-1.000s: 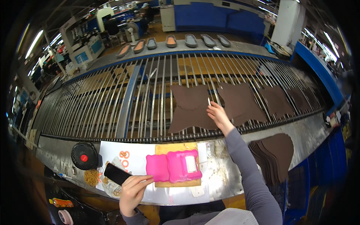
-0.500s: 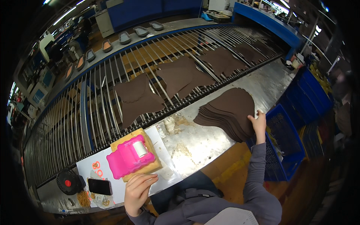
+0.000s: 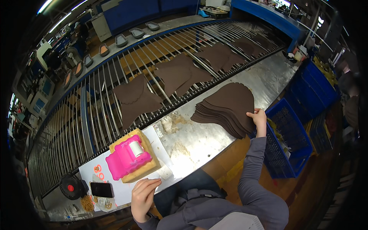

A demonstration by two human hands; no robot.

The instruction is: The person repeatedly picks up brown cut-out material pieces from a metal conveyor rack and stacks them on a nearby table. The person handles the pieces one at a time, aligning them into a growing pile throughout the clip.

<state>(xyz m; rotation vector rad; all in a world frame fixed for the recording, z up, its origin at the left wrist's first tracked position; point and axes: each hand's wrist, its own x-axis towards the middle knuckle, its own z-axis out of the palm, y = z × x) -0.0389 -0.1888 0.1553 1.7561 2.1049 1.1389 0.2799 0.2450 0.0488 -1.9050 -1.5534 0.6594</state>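
Note:
A fanned stack of dark brown flat cut pieces (image 3: 230, 103), scalloped along part of the edge, lies on the metal tabletop. At its right edge my right hand (image 3: 259, 120) pinches the top piece, thumb on the upper face. My left hand (image 3: 143, 194) hovers by the table's front edge with fingers pressed together and nothing visible in them. Just beyond it is a yellow foam block (image 3: 152, 165) carrying a bright pink holder (image 3: 124, 161) with a white roll (image 3: 136, 148). White paper (image 3: 130, 191) lies under the block.
Overlapping brown pieces (image 3: 180, 74) rest on the metal-rod conveyor (image 3: 100, 111) behind the table. A phone (image 3: 102, 189), small black fan (image 3: 72, 188) and rubber bands (image 3: 87, 203) sit at left. Blue crates (image 3: 285, 142) stand on the right. Shoe-sole moulds (image 3: 121, 40) line the far ledge.
The view has shifted slightly. My right index finger has come down toward the thumb at the stack's edge. My left hand has barely moved.

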